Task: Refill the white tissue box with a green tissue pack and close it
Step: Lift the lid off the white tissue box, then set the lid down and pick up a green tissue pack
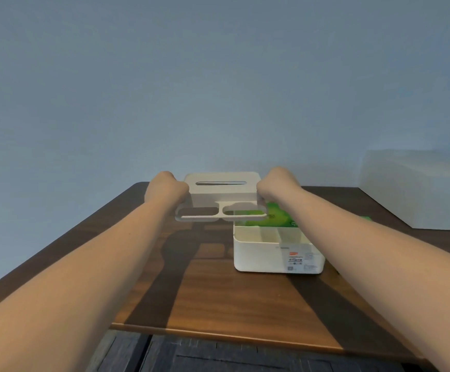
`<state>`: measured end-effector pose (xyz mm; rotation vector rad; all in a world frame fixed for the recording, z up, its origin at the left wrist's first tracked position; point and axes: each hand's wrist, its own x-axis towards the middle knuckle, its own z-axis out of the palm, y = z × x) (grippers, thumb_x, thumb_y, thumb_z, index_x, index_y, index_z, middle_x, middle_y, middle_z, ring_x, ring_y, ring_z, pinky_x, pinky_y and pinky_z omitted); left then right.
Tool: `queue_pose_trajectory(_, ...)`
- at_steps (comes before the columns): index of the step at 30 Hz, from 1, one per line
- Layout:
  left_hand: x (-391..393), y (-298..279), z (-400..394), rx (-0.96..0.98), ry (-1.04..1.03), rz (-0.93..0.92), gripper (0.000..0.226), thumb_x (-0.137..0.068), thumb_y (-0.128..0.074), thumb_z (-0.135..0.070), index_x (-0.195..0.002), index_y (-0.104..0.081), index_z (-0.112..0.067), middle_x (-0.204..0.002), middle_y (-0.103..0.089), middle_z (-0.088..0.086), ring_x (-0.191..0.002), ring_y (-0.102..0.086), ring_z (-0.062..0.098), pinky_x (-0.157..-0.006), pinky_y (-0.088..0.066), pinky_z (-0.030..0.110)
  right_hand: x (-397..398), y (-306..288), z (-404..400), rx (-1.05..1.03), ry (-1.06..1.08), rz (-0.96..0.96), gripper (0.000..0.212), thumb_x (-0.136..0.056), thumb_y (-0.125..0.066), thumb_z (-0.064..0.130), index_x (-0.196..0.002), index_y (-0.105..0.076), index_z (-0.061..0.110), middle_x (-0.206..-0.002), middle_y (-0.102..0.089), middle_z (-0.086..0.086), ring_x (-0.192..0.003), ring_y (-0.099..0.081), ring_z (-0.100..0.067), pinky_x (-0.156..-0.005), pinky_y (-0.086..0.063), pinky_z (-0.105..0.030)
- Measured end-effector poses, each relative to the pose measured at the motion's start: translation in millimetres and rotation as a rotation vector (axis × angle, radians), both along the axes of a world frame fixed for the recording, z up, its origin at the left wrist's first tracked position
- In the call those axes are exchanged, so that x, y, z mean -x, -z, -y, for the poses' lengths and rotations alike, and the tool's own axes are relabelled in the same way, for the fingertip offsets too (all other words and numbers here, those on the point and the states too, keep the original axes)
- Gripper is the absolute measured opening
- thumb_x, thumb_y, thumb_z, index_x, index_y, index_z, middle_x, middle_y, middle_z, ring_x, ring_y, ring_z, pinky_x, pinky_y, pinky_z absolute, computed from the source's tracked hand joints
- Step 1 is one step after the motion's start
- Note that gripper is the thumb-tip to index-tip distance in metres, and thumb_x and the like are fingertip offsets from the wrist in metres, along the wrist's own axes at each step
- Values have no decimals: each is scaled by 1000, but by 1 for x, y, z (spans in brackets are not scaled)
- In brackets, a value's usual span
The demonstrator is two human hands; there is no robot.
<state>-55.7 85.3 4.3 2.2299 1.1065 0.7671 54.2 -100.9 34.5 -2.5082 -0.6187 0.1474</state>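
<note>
Worktop — dark brown wood, rounded near edge, running back to a plain blue-grey wall. A pale boxy shape sits at the far right, blurred; cannot tell what it is.

White tissue box stands on the worktop right of centre, open at the top, with a printed label on its near face. Its near part is split into small compartments by thin dividers. The green tissue pack lies in the far part of the box, partly hidden by the right forearm.

White lid held up in the air, left of and beyond the box and not touching it. It has a long slot in its top and, on the near side, a flat frame with two rounded openings. The frame's right end overlaps the green pack in this view.

Left hand is clenched on the lid's left end; right hand is clenched on its right end — fingers curled out of sight. Both forearms are bare and stretched forward, throwing dark shadows on the wood.
</note>
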Motion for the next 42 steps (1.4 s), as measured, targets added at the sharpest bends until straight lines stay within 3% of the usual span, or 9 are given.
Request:
queue_pose_trajectory(10,38,38,-58,23,-107,-135,14,-75,-51,-2,-87,-58,-6,-66,-51,4,-64,-50,25,-53,-37,27,22,21,-77,115,-147,76,23,-78,-61,0,-57,-55,5,-58,-56,-8,-55,-52,-25,-56,-42,-25)
queue_pose_trajectory(13,45,53,-72,54,-132,-189,7,-76,-54,-3,-82,-58,-5,-65,-50,5,-56,-45,19,-59,-43,29,28,31,-96,274,-276,87,12,-83,-61,5,-74,-68,7,-70,-64,-7,-64,-58,-25,-61,-47,-27)
queue_pose_trajectory(17,49,73,-84,98,-134,-267,6,-83,-52,-6,-77,-54,-6,-65,-48,5,-65,-52,24,-63,-46,30,35,45,-119,664,-421,149,11,-91,-55,12,-89,-66,14,-50,-57,-4,-67,-56,-24,-52,-40,-23)
queue_pose_trajectory(20,50,82,-91,106,-135,-271,4,-86,-49,-7,-87,-53,-5,-67,-48,5,-76,-53,27,-67,-47,32,34,56,-132,801,-455,154,12,-91,-55,11,-84,-63,10,-63,-53,-4,-59,-52,-22,-52,-39,-24)
queue_pose_trajectory(24,50,88,-97,123,-120,-284,19,-85,-47,-4,-67,-47,-9,-68,-48,7,-58,-44,17,-51,-37,26,32,64,-140,850,-450,125,11,-90,-54,9,-84,-63,9,-70,-56,-5,-66,-53,-24,-53,-40,-25)
queue_pose_trajectory(30,48,92,-98,105,-103,-287,8,-82,-46,-2,-80,-54,-2,-62,-48,8,-56,-44,22,-50,-36,26,29,73,-144,879,-398,-6,29,-89,-60,18,-61,-56,10,-72,-57,-3,-64,-51,-21,-62,-41,-25)
queue_pose_trajectory(35,44,87,-87,41,-113,-255,18,-84,-51,-5,-101,-55,-8,-89,-57,8,-78,-53,24,-63,-44,30,30,70,-139,648,-358,-21,15,-94,-50,11,-88,-63,5,-95,-71,-9,-79,-57,-25,-60,-44,-27)
queue_pose_trajectory(39,38,74,-72,-3,-85,-195,23,-84,-48,-7,-105,-56,-9,-99,-60,7,-85,-54,24,-63,-42,30,33,56,-127,398,-279,25,27,-89,-43,6,-66,-55,6,-32,-57,-2,-56,-56,-22,-49,-40,-26)
queue_pose_trajectory(42,30,61,-59,-6,-24,-151,12,-87,-48,-14,-95,-56,-10,-93,-61,5,-84,-55,24,-67,-44,31,28,38,-106,167,-240,78,22,-83,-44,1,-65,-57,6,-65,-67,-9,-68,-61,-29,-57,-44,-26)
